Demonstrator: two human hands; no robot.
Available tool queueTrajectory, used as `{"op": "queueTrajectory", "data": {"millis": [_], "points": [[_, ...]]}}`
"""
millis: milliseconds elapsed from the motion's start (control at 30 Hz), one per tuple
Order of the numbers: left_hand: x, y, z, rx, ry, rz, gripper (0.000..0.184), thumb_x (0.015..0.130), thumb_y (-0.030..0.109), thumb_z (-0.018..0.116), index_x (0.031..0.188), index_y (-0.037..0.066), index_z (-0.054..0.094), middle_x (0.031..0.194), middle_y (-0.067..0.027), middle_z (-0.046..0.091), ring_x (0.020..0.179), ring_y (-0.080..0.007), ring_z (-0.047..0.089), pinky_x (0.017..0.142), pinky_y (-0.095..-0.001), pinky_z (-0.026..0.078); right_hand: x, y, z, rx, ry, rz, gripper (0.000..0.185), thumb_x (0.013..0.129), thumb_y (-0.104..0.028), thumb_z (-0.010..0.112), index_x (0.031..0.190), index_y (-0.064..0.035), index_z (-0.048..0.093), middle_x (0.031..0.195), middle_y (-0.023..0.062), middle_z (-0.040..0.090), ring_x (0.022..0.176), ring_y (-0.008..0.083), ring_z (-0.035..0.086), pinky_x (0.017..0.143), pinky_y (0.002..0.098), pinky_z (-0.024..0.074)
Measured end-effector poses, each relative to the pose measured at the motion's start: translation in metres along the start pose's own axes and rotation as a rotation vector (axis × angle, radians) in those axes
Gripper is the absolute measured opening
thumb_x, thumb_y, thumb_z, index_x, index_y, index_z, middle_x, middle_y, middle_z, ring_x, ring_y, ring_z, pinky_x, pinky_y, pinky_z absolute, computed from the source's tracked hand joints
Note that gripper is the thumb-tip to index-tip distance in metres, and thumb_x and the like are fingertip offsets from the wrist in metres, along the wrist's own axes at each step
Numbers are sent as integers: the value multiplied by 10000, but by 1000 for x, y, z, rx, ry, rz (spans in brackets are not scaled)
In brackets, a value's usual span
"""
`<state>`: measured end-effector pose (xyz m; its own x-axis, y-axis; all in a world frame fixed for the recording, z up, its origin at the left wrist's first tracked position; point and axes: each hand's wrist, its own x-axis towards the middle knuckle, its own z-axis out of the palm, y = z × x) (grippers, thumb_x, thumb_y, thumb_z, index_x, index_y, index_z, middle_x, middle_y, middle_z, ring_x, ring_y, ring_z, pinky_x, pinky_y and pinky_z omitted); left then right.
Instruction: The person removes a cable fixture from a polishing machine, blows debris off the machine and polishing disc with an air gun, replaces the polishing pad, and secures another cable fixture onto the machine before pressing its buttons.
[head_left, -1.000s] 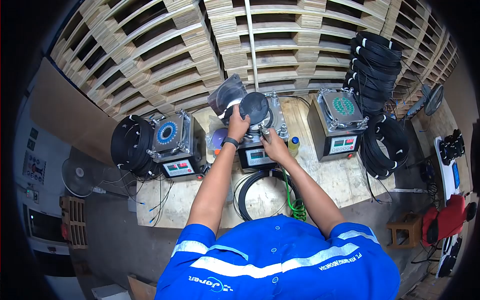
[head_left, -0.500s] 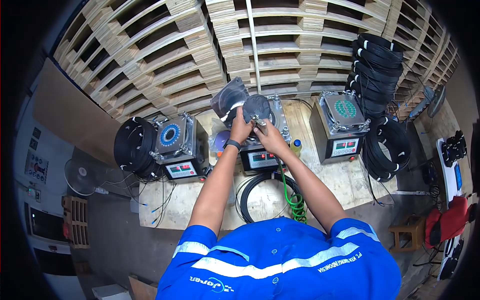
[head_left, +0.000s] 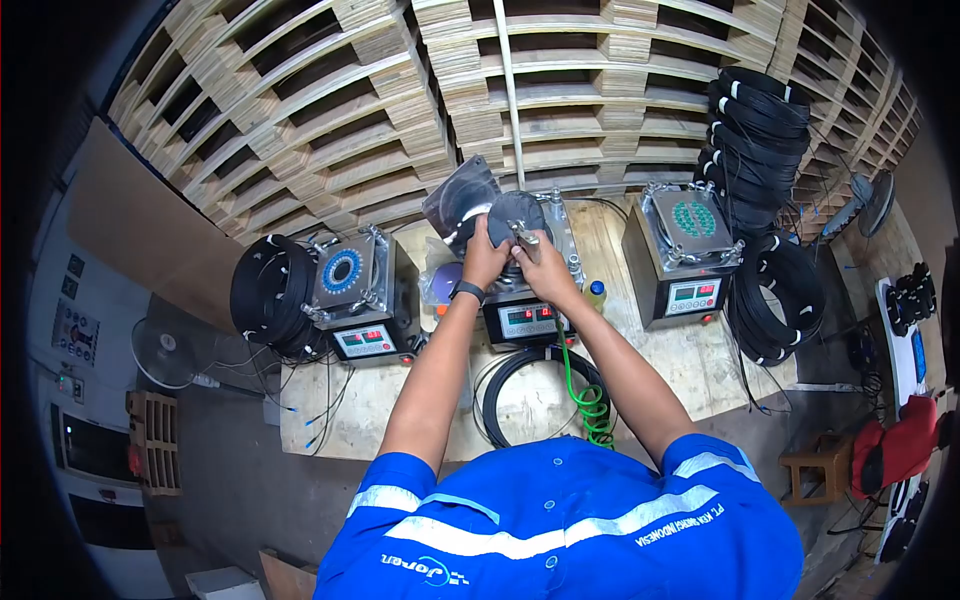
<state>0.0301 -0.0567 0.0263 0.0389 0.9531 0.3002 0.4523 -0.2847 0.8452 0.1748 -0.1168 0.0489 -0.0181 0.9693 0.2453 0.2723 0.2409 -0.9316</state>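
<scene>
My left hand [head_left: 484, 258] is closed on a dark grey round disc [head_left: 516, 210], held tilted above the middle machine [head_left: 497, 325]. In my right hand [head_left: 546, 275] is a metal air blow gun [head_left: 526, 240], its nozzle end close to the disc. A green coiled hose [head_left: 592, 405] hangs below that hand. Just behind my left hand a clear sheet [head_left: 458, 190] stands tilted, with a dark round shape on it. My hands partly cover the top of the middle machine.
Similar machines stand left [head_left: 364, 340] and right [head_left: 690, 292] on the wooden table [head_left: 660, 365]. A black cable coil [head_left: 490, 405] lies in front. More cable coils [head_left: 270, 300] sit left, and a stack [head_left: 757, 140] at right. Wooden pallets [head_left: 570, 90] rise behind.
Both hands stay at almost the same place, with the disc and blow gun still held. The whole view has shifted only slightly.
</scene>
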Motion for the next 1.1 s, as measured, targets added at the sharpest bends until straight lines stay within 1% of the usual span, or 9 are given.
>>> {"op": "queueTrajectory", "data": {"millis": [67, 233, 400, 633, 700, 733, 867, 933, 1100], "points": [[3, -12, 3, -10, 17, 56, 570, 789, 74, 721, 1283, 27, 441, 1046, -285, 657, 1006, -459, 633, 824, -468, 518, 0, -1, 1, -52, 67, 41, 320, 943, -226, 636, 1179, -37, 532, 1035, 199, 682, 999, 345, 668, 851, 399, 499], [5, -18, 7, -59, 45, 86, 549, 801, 73, 710, 1279, 26, 442, 1047, -292, 654, 1014, -464, 626, 823, -469, 516, -5, -3, 6, -93, 49, -9, 299, 951, -216, 621, 1161, -43, 498, 1007, 237, 666, 988, 426, 647, 802, 432, 499], [1, -4, 1, -11, 28, 54, 510, 820, 74, 691, 1263, 33, 442, 1026, -294, 657, 1005, -463, 628, 806, -475, 517, -11, -7, 13, -74, 2, 8, 297, 956, -212, 612, 1164, -43, 485, 997, 256, 657, 976, 436, 645, 788, 443, 496], [-2, 6, -1, 42, 19, -20, 474, 838, 64, 675, 1245, 45, 433, 939, -293, 669, 918, -470, 648, 731, -487, 529, -4, -1, 12, -56, 88, 42, 320, 949, -228, 617, 1170, -39, 484, 998, 269, 661, 987, 456, 633, 789, 476, 499], [-2, 7, -1, 113, 40, 33, 477, 837, 68, 693, 1244, 57, 446, 896, -231, 684, 799, -374, 698, 680, -416, 527, -2, 4, 11, -99, 136, 21, 330, 947, -228, 608, 1178, -31, 478, 987, 285, 659, 978, 475, 627, 787, 506, 498], [-4, 12, -1, 10, 27, -14, 474, 836, 69, 694, 1241, 57, 449, 911, -243, 682, 820, -397, 690, 687, -428, 524, -2, 8, 11, -101, 134, 18, 330, 947, -228, 608, 1178, -31, 478, 987, 285, 659, 978, 475, 627, 787, 506, 498], [-2, 5, 0, 60, 61, 42, 473, 836, 65, 692, 1242, 60, 450, 900, -249, 678, 831, -409, 686, 699, -433, 524, -8, 25, 9, -171, 174, 119, 345, 950, -221, 600, 1190, -10, 471, 1019, 303, 647, 993, 485, 620, 816, 514, 488], [-2, 8, -2, 45, 29, 26, 530, 844, 49, 671, 1310, 61, 420, 970, -306, 662, 961, -459, 641, 776, -491, 526, -11, 32, 8, -175, 144, 139, 355, 949, -220, 599, 1197, -8, 461, 1032, 305, 638, 1006, 483, 614, 830, 505, 483], [-3, 11, -3, 54, -1, -50, 511, 845, 48, 669, 1291, 60, 421, 963, -301, 665, 963, -466, 636, 774, -494, 525, -14, 33, 5, -184, 143, 216, 358, 947, -243, 602, 1184, -9, 473, 1043, 292, 635, 1018, 466, 613, 857, 487, 473]]}}
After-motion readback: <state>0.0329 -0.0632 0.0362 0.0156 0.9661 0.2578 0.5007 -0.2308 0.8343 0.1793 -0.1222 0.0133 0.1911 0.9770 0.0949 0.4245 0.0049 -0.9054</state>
